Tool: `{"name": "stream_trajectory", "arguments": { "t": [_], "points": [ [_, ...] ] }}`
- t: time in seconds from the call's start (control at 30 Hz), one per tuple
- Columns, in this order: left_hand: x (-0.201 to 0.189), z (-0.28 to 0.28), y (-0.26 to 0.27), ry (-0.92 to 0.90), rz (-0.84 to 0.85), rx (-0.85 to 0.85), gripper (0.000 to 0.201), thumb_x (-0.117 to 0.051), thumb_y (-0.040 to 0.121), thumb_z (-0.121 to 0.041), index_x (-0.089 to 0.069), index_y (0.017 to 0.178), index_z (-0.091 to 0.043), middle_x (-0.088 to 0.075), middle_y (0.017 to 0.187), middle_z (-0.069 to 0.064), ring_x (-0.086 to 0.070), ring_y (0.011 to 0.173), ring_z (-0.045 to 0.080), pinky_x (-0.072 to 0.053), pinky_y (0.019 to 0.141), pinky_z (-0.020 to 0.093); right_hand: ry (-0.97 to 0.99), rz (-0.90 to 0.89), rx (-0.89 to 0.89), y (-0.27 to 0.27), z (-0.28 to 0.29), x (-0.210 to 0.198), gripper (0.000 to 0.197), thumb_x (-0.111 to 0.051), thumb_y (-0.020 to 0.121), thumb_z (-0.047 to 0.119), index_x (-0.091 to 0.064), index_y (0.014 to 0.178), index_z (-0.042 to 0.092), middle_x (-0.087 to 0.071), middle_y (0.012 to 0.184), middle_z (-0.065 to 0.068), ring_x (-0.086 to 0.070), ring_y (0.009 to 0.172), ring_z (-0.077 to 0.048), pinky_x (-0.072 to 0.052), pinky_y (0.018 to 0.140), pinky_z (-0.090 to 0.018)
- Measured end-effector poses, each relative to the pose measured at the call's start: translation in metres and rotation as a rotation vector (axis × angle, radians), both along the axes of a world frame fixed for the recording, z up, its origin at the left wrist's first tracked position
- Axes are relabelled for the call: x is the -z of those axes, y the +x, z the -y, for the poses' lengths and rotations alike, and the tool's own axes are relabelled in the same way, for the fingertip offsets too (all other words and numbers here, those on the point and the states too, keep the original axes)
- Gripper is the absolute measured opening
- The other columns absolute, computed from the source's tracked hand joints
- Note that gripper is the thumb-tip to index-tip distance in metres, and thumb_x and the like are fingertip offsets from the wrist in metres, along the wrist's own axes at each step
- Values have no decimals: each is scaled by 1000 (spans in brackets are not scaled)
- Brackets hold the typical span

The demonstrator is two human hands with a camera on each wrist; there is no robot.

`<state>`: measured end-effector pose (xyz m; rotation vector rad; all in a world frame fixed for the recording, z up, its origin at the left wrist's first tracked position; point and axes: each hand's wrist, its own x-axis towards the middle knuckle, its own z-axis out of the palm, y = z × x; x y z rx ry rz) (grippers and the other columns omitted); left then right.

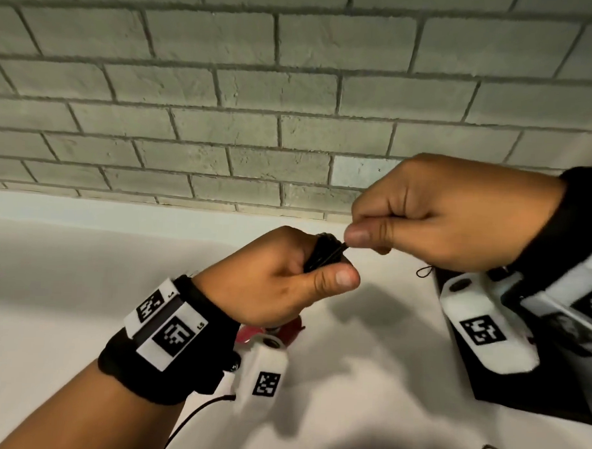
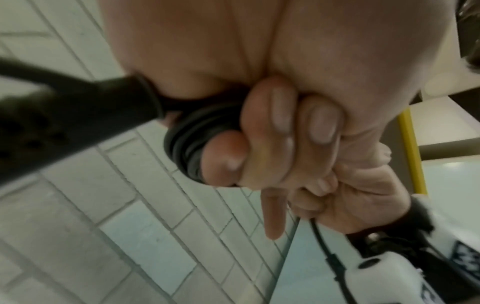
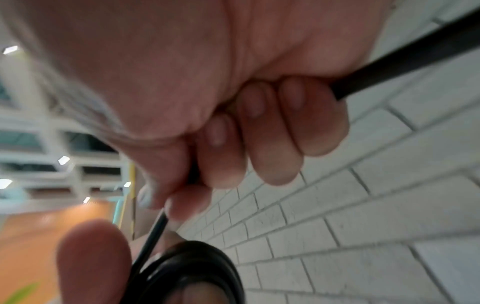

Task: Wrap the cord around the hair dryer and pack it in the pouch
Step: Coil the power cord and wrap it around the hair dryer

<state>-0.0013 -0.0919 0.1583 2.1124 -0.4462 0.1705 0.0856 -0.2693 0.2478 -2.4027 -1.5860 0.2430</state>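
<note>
From my head the camera looks forward and down at a white table [image 1: 84, 284] and the brick wall [image 1: 225, 87] behind it, my left hand [image 1: 272, 280] at 6 o'clock, my right hand [image 1: 449, 213] at 3. The camera on my left wrist sits very close under my curled fingers [image 2: 272, 131], tilted up along the same bricks; my right hand appears there at 4 o'clock. My right wrist's camera looks just as closely along my fingers [image 3: 272, 133], bricks again at 4 o'clock.
</note>
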Motion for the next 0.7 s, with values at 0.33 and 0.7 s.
{"name": "stream_trajectory", "arguments": {
  "t": [0.33, 0.7],
  "points": [
    [-7, 1, -6, -584, -174, 180, 51, -57, 85, -46, -66, 66, 0, -33, 36, -2, -21, 34, 17, -16, 41, 32, 337, -425, 62, 14, -6, 36, 57, -37, 85, 65, -57, 68, 14, -51, 59, -5, -45, 57, -32, -43, 58, -47],
    [-2, -5, -1, -853, -326, 342, 48, -61, 82, -48, -62, 61, -4, -39, 35, -11, -20, 31, 9, -26, 40, 17, 425, -571, 60, 12, 1, 56, 29, -48, 92, 30, -71, 78, 19, -68, 73, 1, -59, 71, -14, -45, 72, -23]
  ]
}}
